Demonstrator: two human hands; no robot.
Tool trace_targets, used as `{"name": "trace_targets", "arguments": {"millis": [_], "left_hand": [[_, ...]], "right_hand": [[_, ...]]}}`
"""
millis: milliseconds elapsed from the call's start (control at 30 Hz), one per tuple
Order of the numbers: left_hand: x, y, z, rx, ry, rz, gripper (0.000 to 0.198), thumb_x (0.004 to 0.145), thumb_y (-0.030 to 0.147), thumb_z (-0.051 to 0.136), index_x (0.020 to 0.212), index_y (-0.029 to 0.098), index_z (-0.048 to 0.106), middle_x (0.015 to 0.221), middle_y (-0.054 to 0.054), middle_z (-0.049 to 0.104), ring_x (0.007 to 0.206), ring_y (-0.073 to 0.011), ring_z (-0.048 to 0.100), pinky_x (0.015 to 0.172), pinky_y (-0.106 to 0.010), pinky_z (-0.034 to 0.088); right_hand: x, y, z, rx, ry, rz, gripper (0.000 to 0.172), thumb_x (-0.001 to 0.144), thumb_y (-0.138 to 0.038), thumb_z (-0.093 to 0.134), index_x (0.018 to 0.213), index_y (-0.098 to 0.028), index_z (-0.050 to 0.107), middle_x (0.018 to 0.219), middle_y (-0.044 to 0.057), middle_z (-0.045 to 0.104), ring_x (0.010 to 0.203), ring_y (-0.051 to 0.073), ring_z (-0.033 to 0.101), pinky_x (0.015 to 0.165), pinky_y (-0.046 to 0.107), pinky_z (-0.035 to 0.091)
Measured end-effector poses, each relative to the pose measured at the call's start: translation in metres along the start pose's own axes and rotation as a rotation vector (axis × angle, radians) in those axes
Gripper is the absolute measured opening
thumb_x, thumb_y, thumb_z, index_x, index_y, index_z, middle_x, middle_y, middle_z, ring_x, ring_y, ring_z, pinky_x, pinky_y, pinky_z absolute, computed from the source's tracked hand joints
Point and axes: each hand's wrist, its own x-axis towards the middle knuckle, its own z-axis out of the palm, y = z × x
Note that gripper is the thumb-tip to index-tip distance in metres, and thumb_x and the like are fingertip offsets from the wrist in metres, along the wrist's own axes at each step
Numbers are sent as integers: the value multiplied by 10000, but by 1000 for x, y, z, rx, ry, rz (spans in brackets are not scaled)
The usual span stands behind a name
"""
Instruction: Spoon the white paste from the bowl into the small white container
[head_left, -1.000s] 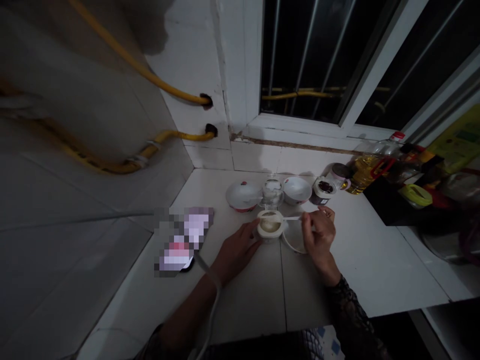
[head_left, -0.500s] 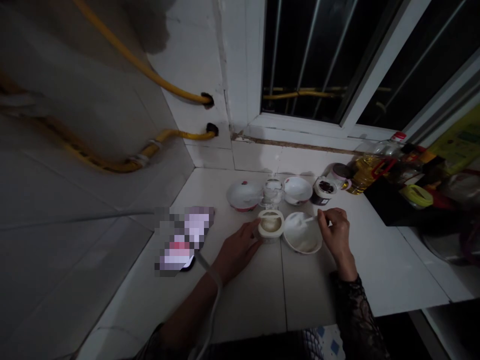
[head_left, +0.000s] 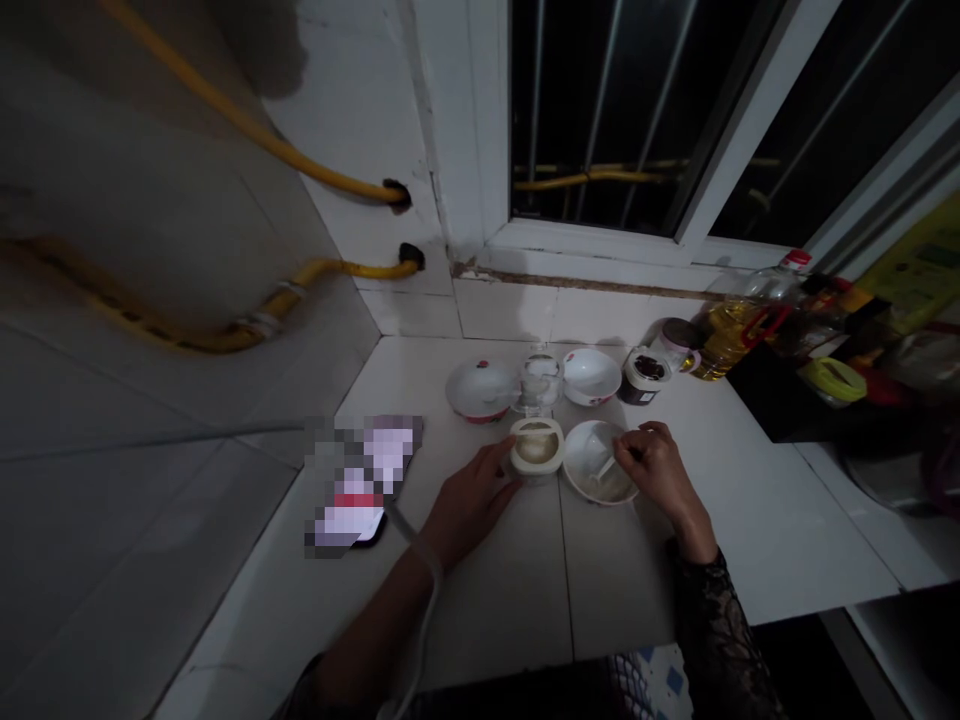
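Note:
My left hand [head_left: 471, 497] rests on the white counter with its fingers curled against the left side of a small white jar [head_left: 537, 447] holding pale powder. My right hand [head_left: 658, 470] pinches a small white spoon [head_left: 604, 467] whose tip dips into a white bowl [head_left: 592, 478] just right of the jar. Behind them stand a lidded white bowl [head_left: 481, 389], a clear glass jar [head_left: 541, 380] and another white bowl [head_left: 592, 376].
A dark-filled jar [head_left: 643, 375], a capped jar [head_left: 679, 341] and an oil bottle [head_left: 739, 318] line the back right, with a dark tray [head_left: 780, 405] of clutter beyond. A phone [head_left: 361, 487] with a cable lies at left. Yellow pipes [head_left: 300, 290] run along the wall.
My right hand carried the spoon from the jar over to the right-hand bowl and lowered its tip inside. My left hand stayed on the jar.

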Motion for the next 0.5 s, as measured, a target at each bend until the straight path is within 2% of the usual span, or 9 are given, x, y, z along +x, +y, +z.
{"name": "trace_targets", "arguments": {"millis": [133,300,500], "left_hand": [[0,0,1,-2,5,3,434,953,318,455,1365,229,353,1100,-68,621,816,-173,678,714,-307,569],[-1,0,1,2,0,2,443,952,306,458,1375,242,342,1123,-61,619,822,-166,675,729,-304,572],[0,-1,2,25,-15,-19,439,950,308,461,1370,245,353,1144,-63,616,814,-163,676,716,-299,571]], "right_hand": [[1,-5,-3,39,43,57,410,919,-329,454,532,-200,416,474,-54,462,479,92,426,848,312,380],[4,-8,-9,84,100,163,450,891,-388,458,486,-207,383,461,-32,416,507,110,426,700,279,397],[4,-5,-10,260,144,412,449,821,-483,476,480,-191,472,450,-42,347,461,87,330,488,238,285]]}}
